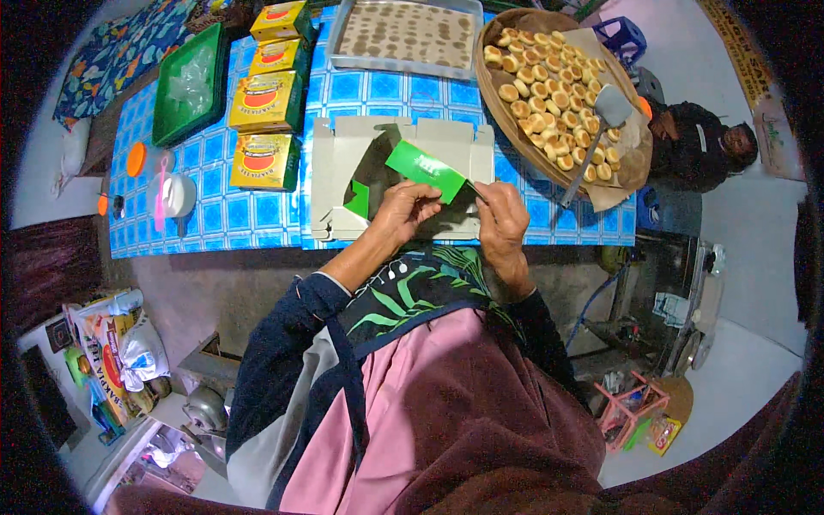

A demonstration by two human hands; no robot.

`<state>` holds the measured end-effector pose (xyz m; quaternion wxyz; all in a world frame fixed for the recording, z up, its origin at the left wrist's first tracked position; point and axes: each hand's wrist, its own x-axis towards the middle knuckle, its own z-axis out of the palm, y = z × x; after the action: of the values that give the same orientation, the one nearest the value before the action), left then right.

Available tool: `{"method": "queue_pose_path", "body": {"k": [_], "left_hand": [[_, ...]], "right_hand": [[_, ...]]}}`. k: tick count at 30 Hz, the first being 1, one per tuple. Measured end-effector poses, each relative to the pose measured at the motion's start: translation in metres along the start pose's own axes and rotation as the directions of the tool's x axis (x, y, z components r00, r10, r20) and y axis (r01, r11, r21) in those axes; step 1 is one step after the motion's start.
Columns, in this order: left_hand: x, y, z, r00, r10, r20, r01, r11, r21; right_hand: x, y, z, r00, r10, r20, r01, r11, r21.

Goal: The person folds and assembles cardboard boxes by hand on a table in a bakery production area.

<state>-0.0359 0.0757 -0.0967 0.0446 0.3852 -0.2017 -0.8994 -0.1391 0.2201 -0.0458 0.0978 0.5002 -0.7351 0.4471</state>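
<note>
A flattened cardboard box (339,159), its grey inner side up, lies on the table's near edge in front of me. One of its flaps is folded over and shows a glossy green printed face. My left hand (405,211) pinches the lower edge of that green flap. At the flap's right end, my right hand (502,221) has its thumb and fingers closed on the cardboard edge. The hands are a short way apart, and a shadow falls over the middle of the cardboard.
Several yellow-green boxes (264,160) stand in a column at the left, beside a green tray (159,129) and a white tub (178,199). A lined metal tray (336,47) lies behind. At right, a round woven tray (498,94) holds small round pastries (558,99) and a spatula (611,105). Someone sits beyond.
</note>
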Motion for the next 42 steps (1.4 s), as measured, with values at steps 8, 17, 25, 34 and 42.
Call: {"method": "queue_pose_path", "body": {"k": [8, 17, 25, 34, 42], "left_hand": [[-0.013, -0.014, 0.022, 0.962, 0.262, 0.071, -0.272, 0.928, 0.256], [-0.003, -0.017, 0.013, 0.981, 0.182, 0.073, -0.194, 0.953, 0.234], [-0.012, -0.015, 0.013, 0.960, 0.275, 0.048, -0.270, 0.871, 0.411], [-0.019, -0.007, 0.020, 0.927, 0.355, 0.124, -0.359, 0.738, 0.571], [-0.026, -0.001, 0.030, 0.896, 0.439, 0.066, -0.377, 0.675, 0.634]], "right_hand": [[-0.009, -0.023, 0.001, 0.972, 0.043, 0.229, 0.018, 0.965, -0.260], [-0.008, -0.020, 0.005, 0.962, 0.111, 0.251, -0.064, 0.980, -0.187], [-0.012, -0.012, 0.023, 0.967, 0.106, 0.233, -0.036, 0.958, -0.284], [-0.024, -0.007, 0.026, 0.956, 0.079, 0.282, -0.014, 0.974, -0.225], [-0.012, -0.014, 0.019, 0.981, 0.094, 0.170, -0.070, 0.987, -0.142]]}}
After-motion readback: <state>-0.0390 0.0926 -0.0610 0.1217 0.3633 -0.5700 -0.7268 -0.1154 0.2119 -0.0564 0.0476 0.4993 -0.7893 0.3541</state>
